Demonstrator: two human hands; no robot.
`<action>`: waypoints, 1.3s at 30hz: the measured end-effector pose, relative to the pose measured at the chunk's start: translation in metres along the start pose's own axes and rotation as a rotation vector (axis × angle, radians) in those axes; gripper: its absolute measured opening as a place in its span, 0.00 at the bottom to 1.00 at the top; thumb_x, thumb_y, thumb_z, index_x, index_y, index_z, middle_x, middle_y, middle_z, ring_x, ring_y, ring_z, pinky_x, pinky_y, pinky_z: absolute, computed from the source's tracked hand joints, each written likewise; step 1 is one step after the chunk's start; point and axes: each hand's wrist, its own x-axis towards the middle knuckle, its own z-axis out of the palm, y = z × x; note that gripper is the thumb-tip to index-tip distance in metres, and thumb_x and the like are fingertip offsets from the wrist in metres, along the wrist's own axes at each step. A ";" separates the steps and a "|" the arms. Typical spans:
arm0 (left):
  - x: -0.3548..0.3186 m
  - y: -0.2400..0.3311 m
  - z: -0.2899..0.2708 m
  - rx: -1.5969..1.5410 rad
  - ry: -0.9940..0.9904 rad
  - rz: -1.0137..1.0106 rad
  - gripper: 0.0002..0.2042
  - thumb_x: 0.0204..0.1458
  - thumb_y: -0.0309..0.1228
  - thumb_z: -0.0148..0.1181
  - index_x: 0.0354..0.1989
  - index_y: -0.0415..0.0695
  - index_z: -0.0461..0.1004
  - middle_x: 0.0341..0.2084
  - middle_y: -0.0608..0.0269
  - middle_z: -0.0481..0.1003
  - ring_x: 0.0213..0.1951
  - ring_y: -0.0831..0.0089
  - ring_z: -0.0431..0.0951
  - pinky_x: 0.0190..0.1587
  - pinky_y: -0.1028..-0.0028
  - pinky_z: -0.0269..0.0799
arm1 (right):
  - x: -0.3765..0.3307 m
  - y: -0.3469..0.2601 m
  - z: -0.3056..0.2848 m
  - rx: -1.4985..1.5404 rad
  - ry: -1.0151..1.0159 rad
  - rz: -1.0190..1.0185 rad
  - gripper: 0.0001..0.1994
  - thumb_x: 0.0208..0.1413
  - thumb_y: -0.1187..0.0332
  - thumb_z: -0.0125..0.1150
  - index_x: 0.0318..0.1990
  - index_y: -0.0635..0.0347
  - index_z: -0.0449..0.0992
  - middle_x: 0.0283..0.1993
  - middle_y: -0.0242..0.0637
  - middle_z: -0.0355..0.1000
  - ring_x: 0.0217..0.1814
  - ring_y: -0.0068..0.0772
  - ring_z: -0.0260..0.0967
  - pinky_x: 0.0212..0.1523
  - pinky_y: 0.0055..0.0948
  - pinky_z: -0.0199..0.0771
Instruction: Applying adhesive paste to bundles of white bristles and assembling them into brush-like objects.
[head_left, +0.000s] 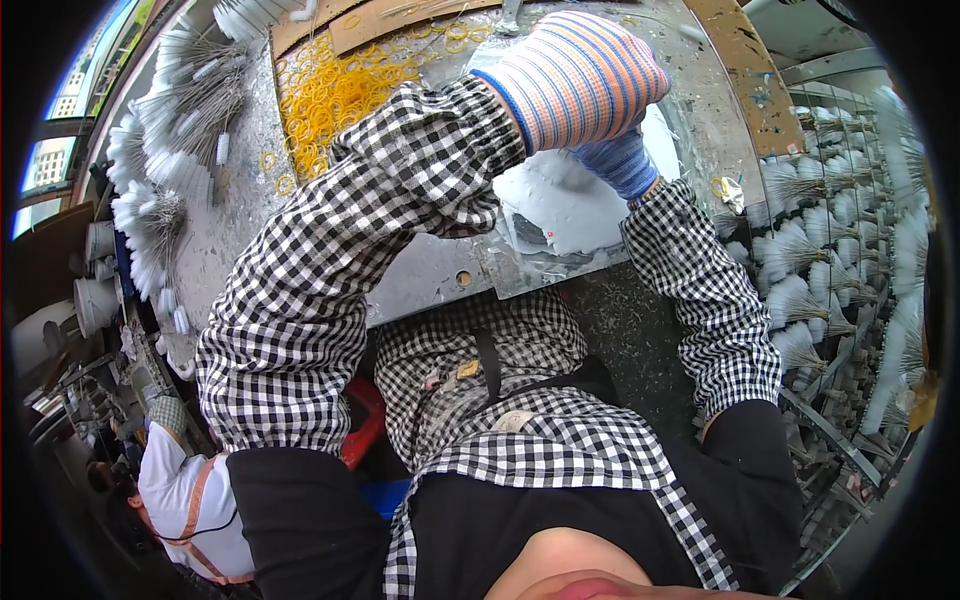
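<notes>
The left hand (580, 82), in a striped orange, white and blue glove, reaches over the right half of the bench (420, 280). Its fist-like grip is turned away, so I cannot tell how far it is closed or what it has hold of. The right hand (618, 165), in a blue glove, is partly hidden beneath it in view; its grip and anything in it cannot be made out.

Nearest to both is a white mass (570, 205), spread on a gray plate (520, 283) at the bench's near edge, right of its middle. Yellow rings (345, 90) lie heaped toward the far left corner, beside cardboard (400, 22) at the far edge. White brushes (185, 175) line the left edge. A crumpled scrap (730, 193) lies near the right edge; beyond it, a rack (830, 432) carries more brushes.
</notes>
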 end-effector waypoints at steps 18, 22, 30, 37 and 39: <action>0.009 -0.003 0.020 -0.024 0.049 -0.027 0.04 0.45 0.28 0.62 0.26 0.45 0.83 0.23 0.54 0.81 0.29 0.57 0.84 0.31 0.61 0.79 | 0.005 0.011 0.008 -0.127 0.049 -0.067 0.39 0.62 0.46 0.64 0.72 0.56 0.55 0.66 0.42 0.63 0.69 0.36 0.63 0.70 0.37 0.66; 0.016 0.002 0.015 0.007 -0.017 -0.051 0.05 0.45 0.28 0.62 0.27 0.44 0.83 0.23 0.54 0.81 0.29 0.57 0.84 0.32 0.61 0.79 | 0.002 0.037 0.022 -0.339 0.218 -0.309 0.40 0.61 0.46 0.65 0.72 0.56 0.54 0.66 0.42 0.64 0.68 0.36 0.64 0.69 0.36 0.68; 0.006 -0.001 0.020 -0.037 0.036 -0.054 0.05 0.45 0.27 0.61 0.28 0.45 0.82 0.22 0.53 0.80 0.29 0.54 0.83 0.31 0.60 0.79 | 0.001 0.013 0.011 -0.228 -0.001 -0.151 0.40 0.62 0.47 0.64 0.72 0.57 0.53 0.68 0.42 0.62 0.70 0.37 0.62 0.70 0.36 0.67; 0.013 0.000 0.029 0.133 -0.021 -0.064 0.11 0.54 0.30 0.63 0.46 0.52 0.83 0.37 0.60 0.82 0.40 0.59 0.84 0.41 0.62 0.81 | 0.007 0.038 0.024 -0.388 0.376 -0.497 0.38 0.61 0.47 0.66 0.71 0.55 0.57 0.66 0.41 0.63 0.69 0.34 0.62 0.69 0.35 0.66; 0.006 0.000 0.026 0.092 -0.049 -0.078 0.12 0.52 0.31 0.66 0.45 0.52 0.84 0.36 0.59 0.82 0.39 0.57 0.84 0.40 0.61 0.81 | 0.010 0.030 0.027 -0.363 0.353 -0.443 0.40 0.57 0.48 0.69 0.70 0.55 0.57 0.66 0.42 0.62 0.69 0.37 0.62 0.68 0.38 0.66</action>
